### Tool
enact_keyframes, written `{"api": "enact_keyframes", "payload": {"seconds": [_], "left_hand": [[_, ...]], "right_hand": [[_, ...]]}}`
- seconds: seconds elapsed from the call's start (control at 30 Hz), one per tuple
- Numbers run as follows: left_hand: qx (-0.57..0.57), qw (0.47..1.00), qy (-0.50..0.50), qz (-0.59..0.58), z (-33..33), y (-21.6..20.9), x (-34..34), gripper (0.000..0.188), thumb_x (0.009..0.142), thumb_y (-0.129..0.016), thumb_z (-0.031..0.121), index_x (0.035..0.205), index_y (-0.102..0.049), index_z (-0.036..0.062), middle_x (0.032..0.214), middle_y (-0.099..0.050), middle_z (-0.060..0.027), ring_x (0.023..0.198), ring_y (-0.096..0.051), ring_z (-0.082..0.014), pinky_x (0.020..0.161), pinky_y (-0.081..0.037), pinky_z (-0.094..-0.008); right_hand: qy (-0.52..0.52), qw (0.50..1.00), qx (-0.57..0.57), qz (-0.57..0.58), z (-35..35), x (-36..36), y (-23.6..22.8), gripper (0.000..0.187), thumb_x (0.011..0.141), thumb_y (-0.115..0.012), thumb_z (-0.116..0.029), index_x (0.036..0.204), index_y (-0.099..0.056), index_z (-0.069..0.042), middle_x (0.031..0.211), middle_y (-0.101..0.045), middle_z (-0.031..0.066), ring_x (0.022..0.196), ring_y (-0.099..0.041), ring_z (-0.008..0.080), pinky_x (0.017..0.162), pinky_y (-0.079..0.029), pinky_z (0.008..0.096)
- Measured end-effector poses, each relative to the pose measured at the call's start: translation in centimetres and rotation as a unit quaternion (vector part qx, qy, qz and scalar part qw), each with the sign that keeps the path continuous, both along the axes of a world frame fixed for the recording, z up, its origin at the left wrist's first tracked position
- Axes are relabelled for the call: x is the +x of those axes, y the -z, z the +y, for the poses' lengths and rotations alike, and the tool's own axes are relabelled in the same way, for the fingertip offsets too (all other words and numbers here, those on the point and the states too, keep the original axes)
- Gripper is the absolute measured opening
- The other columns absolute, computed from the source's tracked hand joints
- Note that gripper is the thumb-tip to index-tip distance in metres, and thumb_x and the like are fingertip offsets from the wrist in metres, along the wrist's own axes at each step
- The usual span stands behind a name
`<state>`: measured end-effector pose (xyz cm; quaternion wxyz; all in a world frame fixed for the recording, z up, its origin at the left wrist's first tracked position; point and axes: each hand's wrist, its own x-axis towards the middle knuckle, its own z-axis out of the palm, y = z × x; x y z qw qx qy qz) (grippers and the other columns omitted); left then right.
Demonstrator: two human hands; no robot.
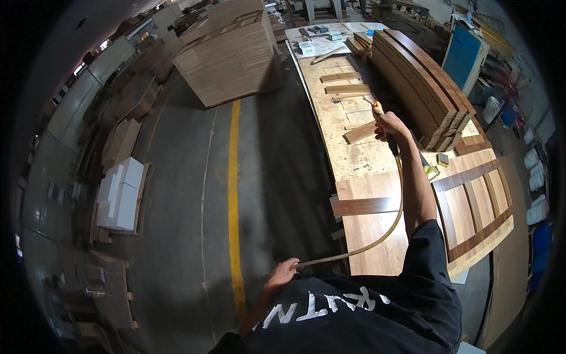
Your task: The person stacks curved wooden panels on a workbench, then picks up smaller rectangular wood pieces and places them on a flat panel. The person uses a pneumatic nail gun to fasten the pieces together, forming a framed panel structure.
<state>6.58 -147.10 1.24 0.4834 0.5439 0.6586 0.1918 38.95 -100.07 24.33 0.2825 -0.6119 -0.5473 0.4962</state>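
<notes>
My right hand (389, 125) is stretched out over the workbench (354, 168), its fingers closed round an air blow gun (375, 105) with an orange part at its front. A yellowish hose (386, 235) runs from the gun back in a curve along my right forearm. At the bench's near left side, my left hand (282, 273) is closed on the same hose. Short wooden strips (348, 89) lie on the bench beyond the gun, and a loose wooden piece (360, 133) is just left of my right hand. Most of the gun's handle is hidden by my fingers.
Long wooden boards (413, 88) are stacked at the bench's right. A slatted wooden frame (474, 203) lies nearer, with a yellow tape measure (431, 172) beside it. A brown board (365, 206) crosses the near panel. Left, a big wooden stack (230, 65) stands beyond a yellow floor line (234, 194).
</notes>
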Motion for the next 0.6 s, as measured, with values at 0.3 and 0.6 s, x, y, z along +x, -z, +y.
{"api": "enact_keyframes", "payload": {"seconds": [0.3, 0.6], "left_hand": [[0.002, 1.0, 0.013, 0.013, 1.5, -2.1, 0.4, 0.036, 0.086, -0.053, 0.004, 0.122, -0.06, 0.005, 0.102, -0.069, -0.0238, 0.101, -0.066, -0.0409, 0.083, -0.052, -0.0438], [0.005, 0.999, 0.039, 0.013, 2.0, -1.1, -0.1, 0.04, 0.084, -0.051, 0.004, 0.124, -0.058, 0.0042, 0.103, -0.068, -0.0234, 0.102, -0.065, -0.0419, 0.085, -0.051, -0.0438]], "right_hand": [[0.017, 1.0, 0.019, -0.017, 0.5, 0.3, 3.3, 0.067, 0.099, -0.05, -0.053, 0.082, -0.05, 0.012, 0.068, -0.059, 0.0178, 0.053, -0.061, 0.0267, 0.047, -0.055, 0.0383], [0.018, 0.999, -0.019, -0.028, -0.8, 1.4, 3.4, 0.065, 0.099, -0.05, -0.054, 0.084, -0.052, 0.01, 0.068, -0.06, 0.0187, 0.051, -0.061, 0.0262, 0.046, -0.05, 0.0378]]}}
